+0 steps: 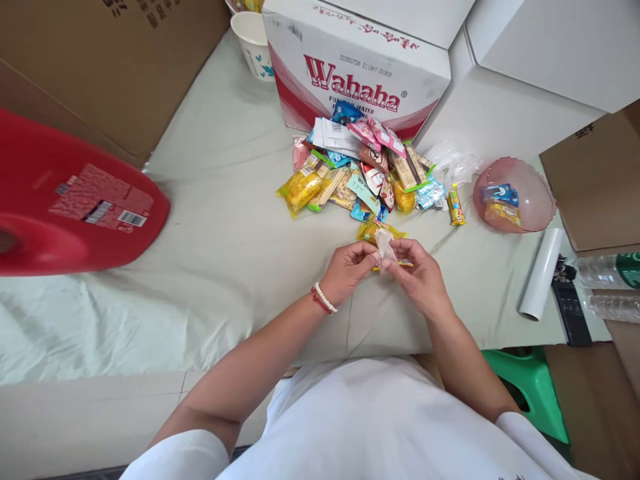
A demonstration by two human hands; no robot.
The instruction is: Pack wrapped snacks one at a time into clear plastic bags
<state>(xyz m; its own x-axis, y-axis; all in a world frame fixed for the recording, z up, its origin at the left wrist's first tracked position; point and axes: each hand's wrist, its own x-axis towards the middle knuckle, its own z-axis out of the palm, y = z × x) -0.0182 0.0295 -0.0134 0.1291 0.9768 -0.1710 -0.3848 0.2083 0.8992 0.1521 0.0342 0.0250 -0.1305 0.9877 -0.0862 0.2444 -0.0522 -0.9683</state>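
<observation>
Between my two hands is a thin, whitish translucent plastic bag (385, 243), bunched up small. My left hand (349, 270) pinches its left side between thumb and fingers. From the other side, my right hand (417, 273) grips it the same way. Just beyond the fingers lies a yellow-wrapped snack (369, 231), partly covered by the bag. Under the bag, a flat yellow-edged packet (406, 264) shows only in part. Farther off is a heap of wrapped snacks (345, 190) with yellow, blue, pink and green wrappers.
A Wahaha carton (360, 73) stands behind the heap. To the right are a pink bowl (543, 193) holding packets, a white roll (541, 275), a small snack stick (456, 205) and plastic bottles (603, 273). A big red jug (100, 220) is at left, a paper cup (253, 47) behind.
</observation>
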